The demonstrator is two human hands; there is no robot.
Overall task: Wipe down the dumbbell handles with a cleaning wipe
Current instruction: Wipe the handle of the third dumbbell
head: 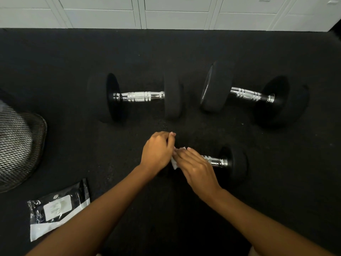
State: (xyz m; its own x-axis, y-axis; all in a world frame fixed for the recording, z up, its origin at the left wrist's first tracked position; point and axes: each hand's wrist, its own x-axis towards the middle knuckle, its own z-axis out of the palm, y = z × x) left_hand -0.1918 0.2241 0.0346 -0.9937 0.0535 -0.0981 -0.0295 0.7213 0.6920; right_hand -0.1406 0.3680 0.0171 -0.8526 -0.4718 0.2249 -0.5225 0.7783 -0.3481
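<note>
At lower centre, the right hand (197,167) clasped the wipe (174,164) around the near dumbbell (234,162) handle, while the left hand (157,150) curled over its hidden end. Whether the upper-left dumbbell (140,97) and the upper-right dumbbell (247,94) were already wiped could not be told.

A gym is showing: black rubber matting (55,67) is covering the floor, with a left dumbbell (140,96), a right dumbbell (252,94) and a smaller near dumbbell (234,161) (all chrome-handled) lying on it. Pale locker-style cabinets (177,15) are lining the far wall.
</note>
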